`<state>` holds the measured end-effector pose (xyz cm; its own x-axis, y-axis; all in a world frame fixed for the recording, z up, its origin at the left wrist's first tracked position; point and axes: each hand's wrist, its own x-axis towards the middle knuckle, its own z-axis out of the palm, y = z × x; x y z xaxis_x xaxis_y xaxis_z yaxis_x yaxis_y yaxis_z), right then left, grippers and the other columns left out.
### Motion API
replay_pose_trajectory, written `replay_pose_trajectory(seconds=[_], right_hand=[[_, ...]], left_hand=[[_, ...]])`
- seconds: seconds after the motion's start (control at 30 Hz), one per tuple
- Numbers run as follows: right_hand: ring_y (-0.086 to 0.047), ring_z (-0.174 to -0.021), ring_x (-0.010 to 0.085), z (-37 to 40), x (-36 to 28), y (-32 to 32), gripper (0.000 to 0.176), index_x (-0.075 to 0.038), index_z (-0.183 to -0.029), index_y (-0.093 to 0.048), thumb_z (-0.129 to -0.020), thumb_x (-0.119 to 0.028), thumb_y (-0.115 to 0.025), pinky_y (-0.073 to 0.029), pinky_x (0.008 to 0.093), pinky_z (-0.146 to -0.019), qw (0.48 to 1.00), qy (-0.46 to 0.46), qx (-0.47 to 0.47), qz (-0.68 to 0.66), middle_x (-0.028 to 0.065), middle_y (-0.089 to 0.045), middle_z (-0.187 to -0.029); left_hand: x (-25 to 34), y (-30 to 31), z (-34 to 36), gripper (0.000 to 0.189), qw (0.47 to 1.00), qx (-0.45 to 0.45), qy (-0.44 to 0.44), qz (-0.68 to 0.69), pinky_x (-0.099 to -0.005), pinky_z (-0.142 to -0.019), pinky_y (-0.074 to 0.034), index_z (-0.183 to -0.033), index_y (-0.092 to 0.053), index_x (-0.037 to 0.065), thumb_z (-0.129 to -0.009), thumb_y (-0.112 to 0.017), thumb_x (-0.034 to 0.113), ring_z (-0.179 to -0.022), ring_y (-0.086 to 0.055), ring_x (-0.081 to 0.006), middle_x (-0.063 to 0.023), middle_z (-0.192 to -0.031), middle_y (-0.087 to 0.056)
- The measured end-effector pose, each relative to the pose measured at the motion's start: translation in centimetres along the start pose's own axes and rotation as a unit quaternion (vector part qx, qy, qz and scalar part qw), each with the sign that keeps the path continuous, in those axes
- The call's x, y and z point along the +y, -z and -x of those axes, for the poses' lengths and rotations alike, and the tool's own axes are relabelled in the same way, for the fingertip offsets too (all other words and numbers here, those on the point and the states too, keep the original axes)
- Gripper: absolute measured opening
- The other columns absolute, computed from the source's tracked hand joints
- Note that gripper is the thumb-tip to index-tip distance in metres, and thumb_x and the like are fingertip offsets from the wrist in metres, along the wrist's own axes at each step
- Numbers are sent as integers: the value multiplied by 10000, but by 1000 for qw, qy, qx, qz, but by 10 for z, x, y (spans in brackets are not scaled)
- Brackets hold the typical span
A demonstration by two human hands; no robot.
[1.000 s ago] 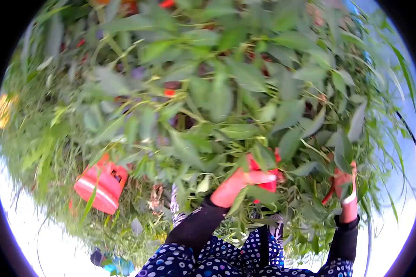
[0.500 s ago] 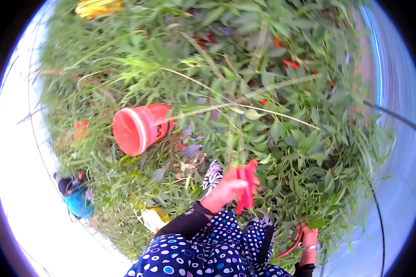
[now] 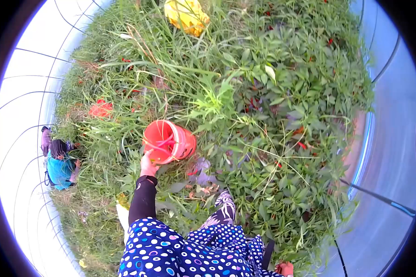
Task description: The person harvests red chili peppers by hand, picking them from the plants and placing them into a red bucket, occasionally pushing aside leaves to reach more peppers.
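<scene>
My left hand (image 3: 149, 165) is at the near rim of a red bucket (image 3: 186, 144), its fingers partly hidden at the opening. Long red chili peppers (image 3: 164, 144) show inside the bucket, close to my fingertips. The bucket leans with its mouth towards the left, among the plants. At the bottom edge, my right hand (image 3: 284, 268) is low beside my leg, close to the leaves, with its fingers curled. Part of that hand is cut off by the frame, and what it holds, if anything, cannot be made out.
Leafy pepper plants (image 3: 286, 101) with scattered red peppers (image 3: 302, 145) fill the right side. Tall grass grows on the left. A yellow bag (image 3: 187, 16) lies farther up, a red bag (image 3: 100, 109) at left. Two people (image 3: 61, 166) are at the far left. Plastic tunnel walls (image 3: 393, 152) run along both sides.
My left hand has moved from in front of me, where it held red chili peppers, left to the bucket. Peppers now show inside it. My right hand has dropped lower in view.
</scene>
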<state>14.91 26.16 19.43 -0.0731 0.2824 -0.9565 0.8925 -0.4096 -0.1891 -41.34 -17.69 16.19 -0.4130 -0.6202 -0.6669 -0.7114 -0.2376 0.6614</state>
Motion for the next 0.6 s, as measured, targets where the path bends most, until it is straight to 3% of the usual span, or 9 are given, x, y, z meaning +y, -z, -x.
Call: replay_pose_trajectory(seconds=[0.07,0.17,0.27,0.33,0.37,0.43,0.5,0.57,0.6], right_hand=[[-548,-600,261,8,-12,-3,204,1,-904,-576,-783,-127,-474,-440,344,-539,998,46,6,44,130,-592,-726],[-550,-666,287,18,-36,-7,219,-5,-922,-584,-796,-151,-478,-441,358,-600,980,153,23,128,143,-598,-778],[-553,-732,313,34,-63,-11,235,-12,-941,-592,-810,-175,-483,-442,372,-661,942,263,39,203,156,-605,-831],[-554,-775,330,43,-78,-16,246,-17,-953,-597,-819,-190,-486,-443,381,-702,913,326,41,243,165,-609,-865],[-555,-797,339,47,-83,-19,251,-19,-959,-599,-824,-198,-488,-443,386,-723,896,358,40,262,169,-611,-883],[-556,-841,356,48,-88,-23,262,-23,-971,-604,-833,-214,-491,-444,395,-763,850,427,39,305,178,-615,-918],[-558,-885,373,47,-87,-31,273,-28,-983,-610,-842,-230,-494,-445,405,-804,813,473,28,338,186,-620,-952],[-562,-890,371,81,-120,-42,274,-23,-982,-609,-857,-238,-492,-445,413,-789,862,428,-23,270,203,-613,-945],[-576,-880,361,111,-140,-48,271,-20,-988,-610,-857,-237,-511,-453,413,-770,861,460,-31,214,202,-615,-927]], left_hand=[[-8,6,-4,383,984,-62,-160,-42,-367,-750,-461,-1111,-497,40,-772,-559,206,-910,-568,-249,-125,-1003,-581],[-69,-11,-24,197,928,-102,-278,-227,-256,-418,-342,-916,-597,56,-737,-559,128,-480,-430,-110,12,-665,-541],[-98,-44,120,246,885,-424,-112,-159,-269,-673,-480,-939,-619,-3,-702,-643,55,-770,-591,-144,-62,-824,-628],[-137,-59,191,276,746,-548,-243,-290,-295,-819,-458,-1005,-612,11,-769,-641,151,-909,-572,-170,-77,-979,-614],[-156,-63,224,315,710,-627,-187,-262,-296,-823,-460,-1023,-607,14,-785,-655,213,-926,-572,-166,-76,-1017,-608],[-200,-63,282,437,636,-712,-75,-287,-301,-875,-439,-1144,-542,24,-806,-650,279,-1012,-543,-163,-85,-1091,-589],[-226,-61,322,516,549,-762,-110,-326,-307,-908,-412,-1200,-500,30,-794,-660,305,-1043,-517,-167,-85,-1123,-572],[-232,-64,345,581,464,-806,-24,-367,-305,-933,-385,-1231,-470,24,-778,-671,329,-1068,-490,-166,-104,-1167,-545],[-218,-56,362,603,491,-795,-32,-355,-292,-920,-385,-1229,-468,23,-760,-687,333,-1044,-488,-153,-106,-1160,-540]])
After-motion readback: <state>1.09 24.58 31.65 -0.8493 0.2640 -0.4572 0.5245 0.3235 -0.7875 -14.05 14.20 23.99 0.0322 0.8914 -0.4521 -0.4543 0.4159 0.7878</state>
